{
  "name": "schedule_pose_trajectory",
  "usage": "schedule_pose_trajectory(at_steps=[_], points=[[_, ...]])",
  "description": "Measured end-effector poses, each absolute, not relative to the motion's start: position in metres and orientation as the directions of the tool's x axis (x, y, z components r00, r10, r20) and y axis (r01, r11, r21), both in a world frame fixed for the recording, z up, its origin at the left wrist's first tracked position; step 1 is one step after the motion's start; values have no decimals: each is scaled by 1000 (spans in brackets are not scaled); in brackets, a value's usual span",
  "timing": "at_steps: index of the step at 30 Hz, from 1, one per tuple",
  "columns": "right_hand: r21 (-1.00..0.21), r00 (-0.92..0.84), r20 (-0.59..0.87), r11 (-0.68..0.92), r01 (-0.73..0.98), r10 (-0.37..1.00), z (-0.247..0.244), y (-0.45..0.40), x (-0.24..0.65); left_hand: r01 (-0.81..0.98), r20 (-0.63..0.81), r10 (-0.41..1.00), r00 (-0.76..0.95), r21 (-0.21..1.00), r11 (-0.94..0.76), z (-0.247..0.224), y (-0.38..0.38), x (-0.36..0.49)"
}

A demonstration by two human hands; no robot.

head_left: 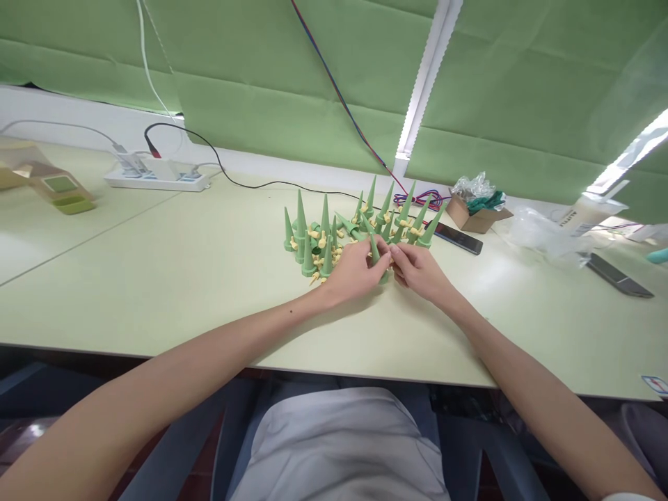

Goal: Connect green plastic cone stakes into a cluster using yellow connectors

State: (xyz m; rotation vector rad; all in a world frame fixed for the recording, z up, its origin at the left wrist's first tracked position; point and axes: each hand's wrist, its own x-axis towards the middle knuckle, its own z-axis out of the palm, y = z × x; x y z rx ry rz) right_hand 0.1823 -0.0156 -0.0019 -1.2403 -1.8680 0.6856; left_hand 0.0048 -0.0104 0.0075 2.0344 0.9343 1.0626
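Observation:
My left hand (358, 268) is closed around a green pointed cone (374, 249), whose tip stands up between thumb and fingers. Touching it from the right, my right hand (417, 270) has its thumb and fingers pinched together by the cone's side; whatever small thing is in that pinch is hidden. Behind and left of my hands stand several similar green cones (307, 259) with flared bases, most upright and a few lying down. Small yellow pieces (322, 239) are scattered among them, some at the cones' sides.
A dark phone (454, 237) lies right of the cones, before a small cardboard box (477, 214) holding plastic and green material. Clear plastic bags (543, 233) and another dark device (618, 275) are farther right. A white power strip (156, 179) with cables sits at the back left.

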Motion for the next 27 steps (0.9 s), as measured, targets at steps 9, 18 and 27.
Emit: schedule_pose_trajectory(at_steps=[9, 18, 27], points=[[-771, -252, 286, 379, 512, 924, 0, -17, 181, 324, 470, 771, 429, 716, -618, 2, -8, 5], [-754, -262, 269, 372, 542, 927, 1, -18, 182, 352, 581, 652, 487, 552, -756, -6, -6, 5], [-671, -349, 221, 402, 623, 911, -1, -17, 184, 425, 490, 648, 583, 496, -757, -5, -6, 4]])
